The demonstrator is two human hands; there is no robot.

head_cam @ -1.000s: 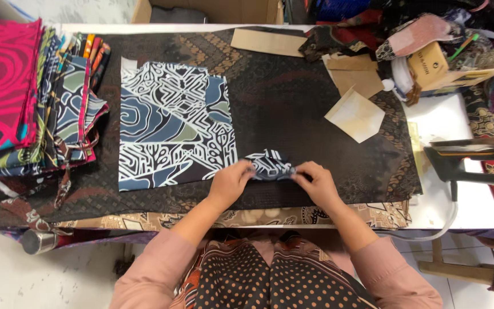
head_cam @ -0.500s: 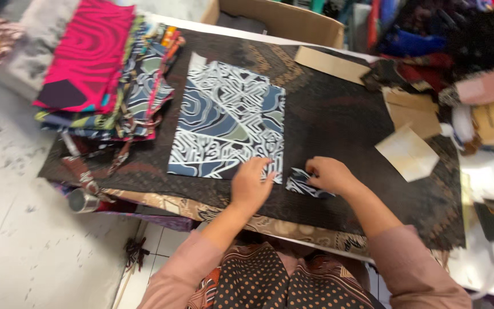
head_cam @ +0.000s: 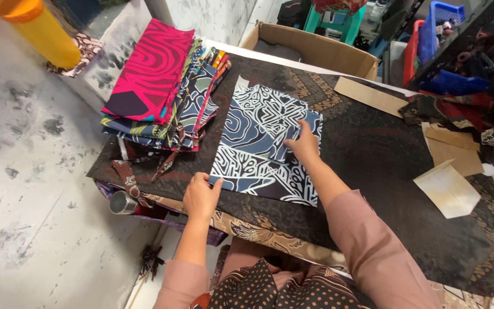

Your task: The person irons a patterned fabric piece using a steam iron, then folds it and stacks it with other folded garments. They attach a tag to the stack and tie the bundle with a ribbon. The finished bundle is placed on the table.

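The blue-and-white patterned cloth [head_cam: 261,143] lies flat on the dark cloth-covered surface [head_cam: 384,154], just beside a stack of folded fabrics [head_cam: 161,97] on its left side, and it is spread out so both of its edges can be reached at once. The left hand [head_cam: 200,197] pinches its near left corner between thumb and fingers, while the right hand [head_cam: 303,144] presses down on the right edge, fingers closed on a small fold there, apparently keeping the piece from sliding. Both arms stretch forward from pink sleeves, the right reaching further across; brown paper pieces [head_cam: 447,166] lie well apart on the right.
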